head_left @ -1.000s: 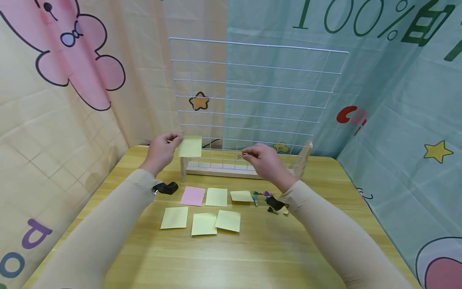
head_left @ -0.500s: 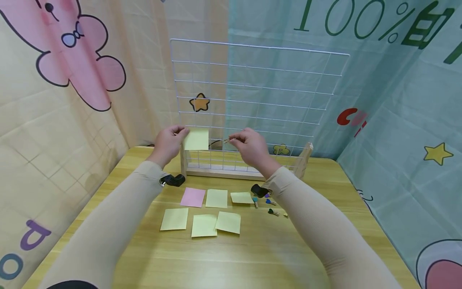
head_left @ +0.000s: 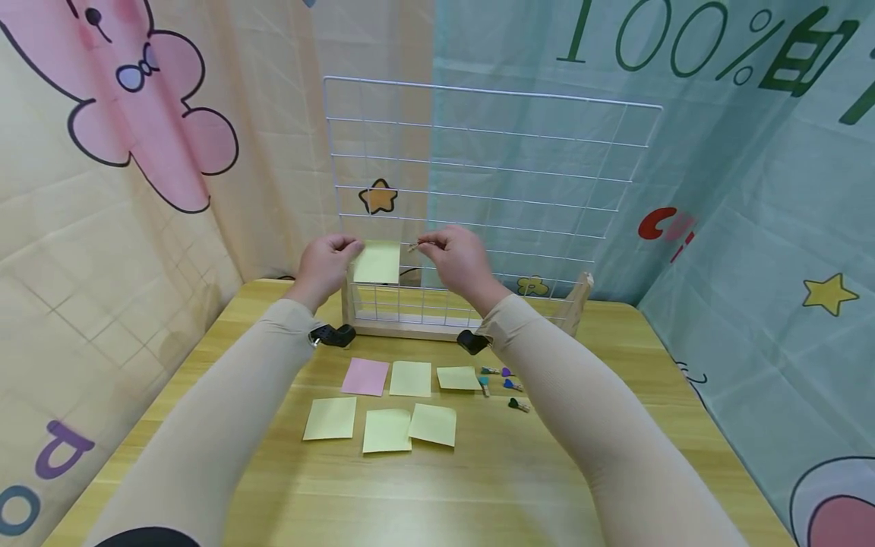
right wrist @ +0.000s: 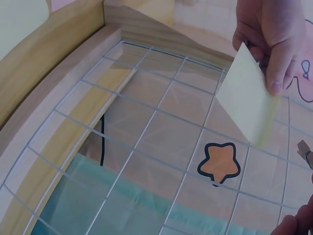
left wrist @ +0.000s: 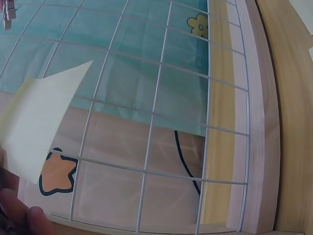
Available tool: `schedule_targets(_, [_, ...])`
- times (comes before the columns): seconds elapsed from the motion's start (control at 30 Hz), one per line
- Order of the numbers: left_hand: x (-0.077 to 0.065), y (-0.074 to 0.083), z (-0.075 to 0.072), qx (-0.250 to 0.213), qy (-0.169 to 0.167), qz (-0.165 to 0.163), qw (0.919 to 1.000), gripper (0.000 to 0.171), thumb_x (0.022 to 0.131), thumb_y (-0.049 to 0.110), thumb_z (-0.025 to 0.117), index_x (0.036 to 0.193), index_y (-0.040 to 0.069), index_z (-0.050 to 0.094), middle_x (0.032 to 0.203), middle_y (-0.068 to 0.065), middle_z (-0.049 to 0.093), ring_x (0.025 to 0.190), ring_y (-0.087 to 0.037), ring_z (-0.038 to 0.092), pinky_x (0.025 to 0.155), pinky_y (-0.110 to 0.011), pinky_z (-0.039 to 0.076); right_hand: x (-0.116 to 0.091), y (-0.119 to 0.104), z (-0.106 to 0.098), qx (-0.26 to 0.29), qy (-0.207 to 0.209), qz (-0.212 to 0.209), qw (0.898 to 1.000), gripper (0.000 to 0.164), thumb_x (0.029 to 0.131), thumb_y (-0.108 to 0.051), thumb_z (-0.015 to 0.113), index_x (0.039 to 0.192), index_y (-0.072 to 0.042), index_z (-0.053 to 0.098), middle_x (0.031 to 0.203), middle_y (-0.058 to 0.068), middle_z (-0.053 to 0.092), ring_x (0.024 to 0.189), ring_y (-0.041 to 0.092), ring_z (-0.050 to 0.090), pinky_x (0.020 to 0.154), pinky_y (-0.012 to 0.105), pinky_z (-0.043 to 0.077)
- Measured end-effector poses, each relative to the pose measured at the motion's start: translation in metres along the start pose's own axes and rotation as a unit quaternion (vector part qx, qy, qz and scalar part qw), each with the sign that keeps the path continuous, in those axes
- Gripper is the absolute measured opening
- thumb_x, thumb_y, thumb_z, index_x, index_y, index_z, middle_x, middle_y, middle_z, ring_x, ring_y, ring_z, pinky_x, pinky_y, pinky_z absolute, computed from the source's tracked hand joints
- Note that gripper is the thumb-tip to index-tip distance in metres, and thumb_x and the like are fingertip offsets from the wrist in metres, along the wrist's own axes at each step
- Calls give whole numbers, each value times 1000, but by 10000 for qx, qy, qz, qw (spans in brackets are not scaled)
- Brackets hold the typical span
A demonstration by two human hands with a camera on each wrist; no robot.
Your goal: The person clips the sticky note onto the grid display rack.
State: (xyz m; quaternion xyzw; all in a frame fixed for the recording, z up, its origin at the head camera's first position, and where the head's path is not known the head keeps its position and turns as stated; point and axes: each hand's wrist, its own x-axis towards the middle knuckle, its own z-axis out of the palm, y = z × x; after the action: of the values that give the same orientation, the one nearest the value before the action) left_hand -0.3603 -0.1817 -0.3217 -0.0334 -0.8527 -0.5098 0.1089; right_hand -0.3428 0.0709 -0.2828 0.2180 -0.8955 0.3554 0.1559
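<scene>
My left hand (head_left: 324,266) pinches a pale yellow sticky note (head_left: 377,263) by its left edge, in front of the lower left of a white wire grid (head_left: 492,92). In the right wrist view the note (right wrist: 248,100) hangs tilted from the fingers, its far edge apart from them. Just right of the note, my right hand (head_left: 454,262) pinches a small wooden clothespin (head_left: 413,247). The clothespin (right wrist: 306,152) also shows at the right edge of the right wrist view, apart from the note. Part of the left hand falls outside the left wrist view.
The grid stands in a wooden base (head_left: 424,329) at the table's back. In front lie a pink sticky note (head_left: 365,377) and several yellow notes (head_left: 330,418). Small clothespins with coloured ends (head_left: 518,405) lie right of them. Printed curtains (head_left: 738,251) surround the table.
My left hand has carried the yellow note slightly up and right. My right hand has brought the clothespin up and left, close to the note's right edge.
</scene>
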Motion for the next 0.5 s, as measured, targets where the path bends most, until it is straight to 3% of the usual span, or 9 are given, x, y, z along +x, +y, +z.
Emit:
schedule_targets(0.23, [3, -1, 1, -39, -40, -94, 9999, 42, 109, 40, 57, 134, 9, 70, 133, -11, 66, 106, -22, 56, 84, -33, 48, 8, -6, 3, 1, -182, 330, 9993, 27, 108, -29, 62, 125, -15, 79, 103, 3, 81, 46, 14, 34, 48, 26, 29])
schedule_targets(0.5, [4, 3, 3, -97, -53, -44, 9999, 43, 110, 41, 56, 136, 10, 69, 133, -10, 66, 105, -23, 54, 83, -35, 47, 15, -9, 8, 11, -240, 458, 9987, 29, 108, -31, 61, 126, -17, 78, 116, 2, 80, 45, 12, 31, 47, 25, 26])
